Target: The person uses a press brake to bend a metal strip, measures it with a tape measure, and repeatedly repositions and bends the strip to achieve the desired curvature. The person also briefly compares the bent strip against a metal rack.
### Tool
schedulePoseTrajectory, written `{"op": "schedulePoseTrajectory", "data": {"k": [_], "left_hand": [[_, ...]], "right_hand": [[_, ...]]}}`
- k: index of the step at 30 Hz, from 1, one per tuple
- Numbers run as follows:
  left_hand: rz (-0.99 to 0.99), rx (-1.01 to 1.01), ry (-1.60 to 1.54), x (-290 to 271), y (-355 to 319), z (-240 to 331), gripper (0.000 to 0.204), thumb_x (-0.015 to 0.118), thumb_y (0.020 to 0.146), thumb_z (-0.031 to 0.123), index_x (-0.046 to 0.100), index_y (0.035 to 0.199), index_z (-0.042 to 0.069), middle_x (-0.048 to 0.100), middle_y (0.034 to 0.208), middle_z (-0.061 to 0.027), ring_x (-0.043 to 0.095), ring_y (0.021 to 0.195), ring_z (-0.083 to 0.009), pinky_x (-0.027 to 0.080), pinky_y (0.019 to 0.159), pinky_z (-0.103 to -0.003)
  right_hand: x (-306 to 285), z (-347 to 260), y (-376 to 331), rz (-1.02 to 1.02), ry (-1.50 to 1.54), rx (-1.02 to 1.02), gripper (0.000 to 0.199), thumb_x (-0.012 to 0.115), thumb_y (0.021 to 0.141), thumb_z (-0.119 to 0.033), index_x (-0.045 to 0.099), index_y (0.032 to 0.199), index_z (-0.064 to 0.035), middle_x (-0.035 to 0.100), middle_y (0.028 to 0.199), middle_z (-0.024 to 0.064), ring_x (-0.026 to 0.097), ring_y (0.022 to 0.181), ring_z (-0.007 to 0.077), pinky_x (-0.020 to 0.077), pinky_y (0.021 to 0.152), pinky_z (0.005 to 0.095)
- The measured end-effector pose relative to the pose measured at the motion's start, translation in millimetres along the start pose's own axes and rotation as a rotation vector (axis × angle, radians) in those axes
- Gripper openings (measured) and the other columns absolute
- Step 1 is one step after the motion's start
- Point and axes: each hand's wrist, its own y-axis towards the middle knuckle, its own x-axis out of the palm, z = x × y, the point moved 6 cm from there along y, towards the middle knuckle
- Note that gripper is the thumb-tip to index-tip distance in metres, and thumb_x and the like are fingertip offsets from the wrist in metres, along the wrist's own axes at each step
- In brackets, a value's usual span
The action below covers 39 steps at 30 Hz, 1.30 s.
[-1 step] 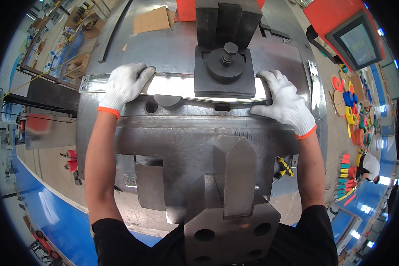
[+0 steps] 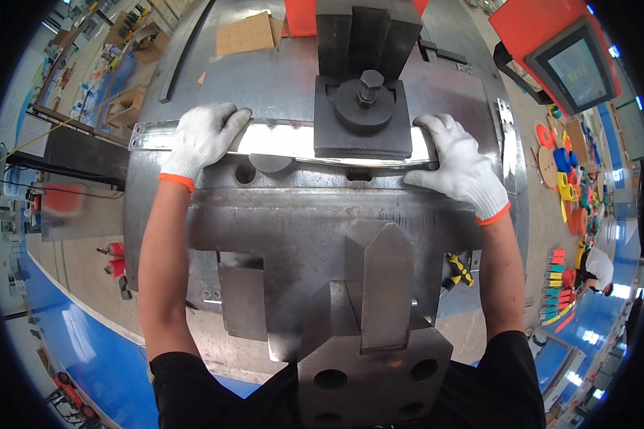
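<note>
A long shiny flat metal bar (image 2: pixel 279 139) lies across the steel machine table, with holes at its left end. In a white glove with an orange cuff, my left hand (image 2: pixel 202 139) grips the bar left of the middle, thumb along the top. My right hand (image 2: pixel 461 163), gloved alike, holds the bar's right end, fingers at the far edge and thumb at the near side. Between the hands, a dark press block (image 2: pixel 325 136) with a round bolted disc (image 2: pixel 363 114) covers part of the bar. The palms hide their exact contact.
A pointed steel block (image 2: pixel 388 286) rises in front of me. Beyond the bar lies brown cardboard (image 2: pixel 245 34). A red-framed screen (image 2: pixel 572 68) stands at the far right. Yellow-black pliers (image 2: pixel 459 272) lie by my right forearm. Another person (image 2: pixel 597 268) is off to the right.
</note>
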Motion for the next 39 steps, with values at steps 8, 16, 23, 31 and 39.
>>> {"op": "schedulePoseTrajectory", "data": {"k": [8, 16, 23, 31, 39], "left_hand": [[0.102, 0.102, 0.026, -12.8, -3.3, 26.8, 0.041, 0.068, 0.097, 0.044, 0.073, 0.109, 0.005, 0.069, 0.098, -0.0183, 0.068, 0.097, -0.0373, 0.052, 0.09, -0.048], [-0.113, 0.233, 0.086, 6.5, -2.5, 120.1, 0.075, 0.079, 0.079, 0.063, 0.067, 0.115, -0.002, 0.067, 0.113, -0.0194, 0.063, 0.112, -0.0376, 0.048, 0.101, -0.048], [-0.148, 0.222, 0.074, 4.8, 7.8, 124.4, 0.075, 0.077, 0.078, 0.068, 0.068, 0.102, -0.002, 0.068, 0.101, -0.0193, 0.066, 0.104, -0.0377, 0.052, 0.094, -0.048], [-0.111, 0.232, 0.072, 5.0, 27.6, 118.5, 0.076, 0.074, 0.08, 0.069, 0.069, 0.103, -0.003, 0.068, 0.106, -0.0209, 0.065, 0.109, -0.0386, 0.051, 0.096, -0.048], [-0.204, 0.199, -0.012, 8.6, 25.9, 111.1, 0.078, 0.069, 0.084, 0.073, 0.069, 0.099, -0.003, 0.07, 0.103, -0.0243, 0.068, 0.102, -0.0422, 0.054, 0.093, -0.05]], "right_hand": [[-6.4, -7.7, 1.1, 0.13, -0.088, -0.084, 0.075, 0.072, 0.086, -0.064, 0.063, 0.128, -0.0028, 0.063, 0.119, 0.019, 0.059, 0.116, 0.0405, 0.0481, 0.101, 0.0504], [-7.0, -36.9, 8.6, 0.194, -0.232, -0.119, 0.076, 0.072, 0.085, -0.065, 0.068, 0.117, 0.0039, 0.067, 0.112, 0.0184, 0.061, 0.116, 0.0368, 0.0469, 0.105, 0.0493], [-3.5, -27.2, 15.3, 0.155, -0.196, -0.027, 0.079, 0.068, 0.086, -0.069, 0.068, 0.12, 0.0016, 0.067, 0.118, 0.018, 0.061, 0.121, 0.0367, 0.049, 0.106, 0.0484], [2.0, -13.1, 37.5, 0.086, -0.095, 0.045, 0.08, 0.066, 0.086, -0.07, 0.07, 0.119, 0.0028, 0.07, 0.115, 0.0185, 0.064, 0.117, 0.0354, 0.0515, 0.103, 0.0467], [-11.3, -28.9, 30.8, 0.046, -0.082, 0.205, 0.076, 0.07, 0.081, -0.073, 0.076, 0.111, -0.0039, 0.072, 0.11, 0.0182, 0.07, 0.108, 0.0353, 0.0569, 0.092, 0.0475]]}}
